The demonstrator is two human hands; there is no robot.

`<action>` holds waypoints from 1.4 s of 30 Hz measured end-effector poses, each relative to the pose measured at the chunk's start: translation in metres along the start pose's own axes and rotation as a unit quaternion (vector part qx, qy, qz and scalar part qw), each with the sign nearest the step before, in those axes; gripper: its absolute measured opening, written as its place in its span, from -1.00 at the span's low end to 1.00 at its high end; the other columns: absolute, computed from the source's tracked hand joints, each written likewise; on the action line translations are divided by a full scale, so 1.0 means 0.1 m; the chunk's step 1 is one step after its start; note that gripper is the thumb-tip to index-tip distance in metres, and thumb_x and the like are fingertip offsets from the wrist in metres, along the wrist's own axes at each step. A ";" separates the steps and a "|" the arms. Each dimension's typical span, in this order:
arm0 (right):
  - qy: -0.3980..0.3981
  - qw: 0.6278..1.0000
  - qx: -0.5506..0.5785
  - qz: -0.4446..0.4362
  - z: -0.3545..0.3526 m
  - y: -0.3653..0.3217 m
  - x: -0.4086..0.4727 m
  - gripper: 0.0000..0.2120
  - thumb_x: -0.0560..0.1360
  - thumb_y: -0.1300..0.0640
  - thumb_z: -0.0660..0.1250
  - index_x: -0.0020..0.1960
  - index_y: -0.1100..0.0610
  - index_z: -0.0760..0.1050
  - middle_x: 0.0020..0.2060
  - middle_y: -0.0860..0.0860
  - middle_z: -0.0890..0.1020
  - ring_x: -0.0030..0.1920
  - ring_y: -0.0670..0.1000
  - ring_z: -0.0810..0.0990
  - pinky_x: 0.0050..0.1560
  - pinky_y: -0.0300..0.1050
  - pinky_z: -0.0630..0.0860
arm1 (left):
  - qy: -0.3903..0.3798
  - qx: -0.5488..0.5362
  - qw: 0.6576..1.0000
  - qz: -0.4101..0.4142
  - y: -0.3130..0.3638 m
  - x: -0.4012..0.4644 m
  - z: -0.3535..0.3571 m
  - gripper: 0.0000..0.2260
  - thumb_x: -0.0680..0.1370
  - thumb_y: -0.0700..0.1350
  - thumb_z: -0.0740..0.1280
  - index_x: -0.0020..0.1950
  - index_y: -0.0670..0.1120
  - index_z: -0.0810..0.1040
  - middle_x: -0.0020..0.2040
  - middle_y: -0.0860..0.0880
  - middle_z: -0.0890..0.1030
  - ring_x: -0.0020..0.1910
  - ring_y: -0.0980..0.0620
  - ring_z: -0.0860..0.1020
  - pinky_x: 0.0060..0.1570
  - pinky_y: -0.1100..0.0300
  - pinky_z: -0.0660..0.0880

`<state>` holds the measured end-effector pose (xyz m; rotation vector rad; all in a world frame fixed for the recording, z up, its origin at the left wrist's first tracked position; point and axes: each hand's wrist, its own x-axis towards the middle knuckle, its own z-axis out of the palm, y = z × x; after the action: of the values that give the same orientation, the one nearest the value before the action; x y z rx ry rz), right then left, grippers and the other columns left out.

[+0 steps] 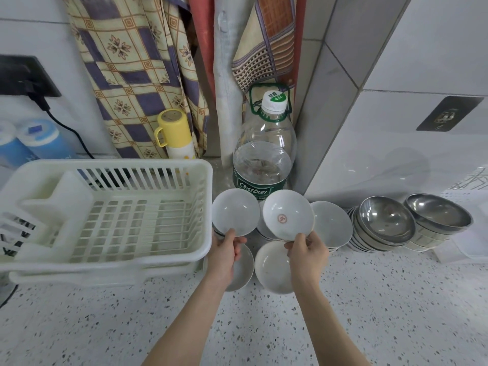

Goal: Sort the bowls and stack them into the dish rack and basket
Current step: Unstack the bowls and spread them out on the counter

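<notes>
Two bowls up: my left hand (223, 256) pinched a plain glossy white ceramic bowl (235, 212), my right hand (307, 253) pinched a red-stamped white ceramic bowl (287, 218).

My left hand (223, 253) pinches the near rim of a plain white bowl (235, 212), and my right hand (306, 250) pinches a white bowl with a red mark (287, 218), both tilted toward me. Below them two white bowls (272, 268) sit on the speckled counter (264, 334). I see the white dish rack (111, 215) at left and stacked steel bowls (384, 224) at right.
</notes>
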<state>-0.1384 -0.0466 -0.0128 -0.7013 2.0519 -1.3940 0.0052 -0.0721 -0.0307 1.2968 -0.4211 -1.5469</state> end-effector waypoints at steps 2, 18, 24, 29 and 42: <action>0.005 1.000 0.029 -0.002 -0.10 -0.01 -0.02 -0.77 0.47 0.29 0.14 -0.29 0.16 0.51 -0.53 0.03 0.61 -0.54 -0.17 0.48 -0.42 -0.19 0.48 | -0.026 -0.001 0.999 0.022 0.00 -0.06 0.01 -0.62 0.63 -0.31 0.22 0.22 0.18 0.41 -0.42 0.00 0.63 -0.47 0.12 0.42 -0.59 0.34 0.22; 0.004 0.988 0.154 -0.008 -0.95 0.11 -0.39 -0.76 0.40 0.39 0.16 -0.33 0.21 0.53 -0.60 0.00 0.51 -0.53 -0.08 0.44 -0.53 -0.27 0.34 | -0.115 0.077 0.988 0.072 -0.26 -0.91 -0.18 -0.43 0.64 -0.28 0.19 0.45 0.33 0.21 -0.39 -0.12 0.58 -0.55 0.12 0.31 -0.56 0.29 0.25; -0.041 0.987 0.152 0.026 -1.13 0.23 -0.61 -0.74 0.43 0.42 0.16 -0.28 0.24 0.57 -0.62 0.00 0.49 -0.56 -0.11 0.39 -0.54 -0.29 0.33 | -0.068 0.077 0.993 0.055 -0.47 -1.31 -0.43 -0.45 0.64 -0.27 0.20 0.26 0.45 0.29 -0.39 -0.11 0.60 -0.54 0.12 0.34 -0.53 0.27 0.26; -0.093 0.989 0.107 0.041 -1.29 0.33 -0.82 -0.75 0.44 0.40 0.17 -0.23 0.22 0.59 -0.60 0.03 0.50 -0.53 -0.06 0.41 -0.53 -0.25 0.34 | 0.002 0.066 0.997 0.044 -0.67 -1.64 -0.65 -0.45 0.63 -0.29 0.21 0.36 0.35 0.29 -0.35 -0.13 0.61 -0.52 0.13 0.41 -0.54 0.28 0.29; -0.220 0.973 -0.006 0.065 -1.37 0.72 -1.36 -0.76 0.47 0.35 0.17 -0.21 0.20 0.59 -0.62 0.00 0.50 -0.61 -0.14 0.35 -0.59 -0.29 0.28 | 0.147 0.048 0.988 0.030 -0.80 -2.03 -1.41 -0.46 0.59 -0.35 0.20 0.38 0.24 0.31 -0.23 -0.25 0.57 -0.56 0.14 0.41 -0.62 0.30 0.29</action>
<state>-0.1454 0.1589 -0.0175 -0.7849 1.7212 -1.0411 0.0679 0.1800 -0.0386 1.5463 -0.3457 -1.2735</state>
